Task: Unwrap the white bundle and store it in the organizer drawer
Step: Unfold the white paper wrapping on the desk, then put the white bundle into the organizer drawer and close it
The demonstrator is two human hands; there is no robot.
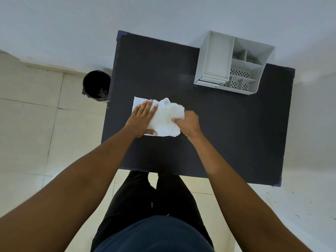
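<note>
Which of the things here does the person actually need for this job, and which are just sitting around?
Needed:
- white bundle, held flat by the left hand and gripped by the right hand
- organizer at the table's far right corner, with its drawer

Just there:
- black bin on the floor, left of the table

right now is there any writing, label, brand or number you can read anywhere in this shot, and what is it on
None: no readable text in this view.
white bundle: plain, no print visible.
organizer: plain grey, only perforation holes, no label or brand visible.
table: plain dark top, no markings.
black bin: no label visible.
</note>
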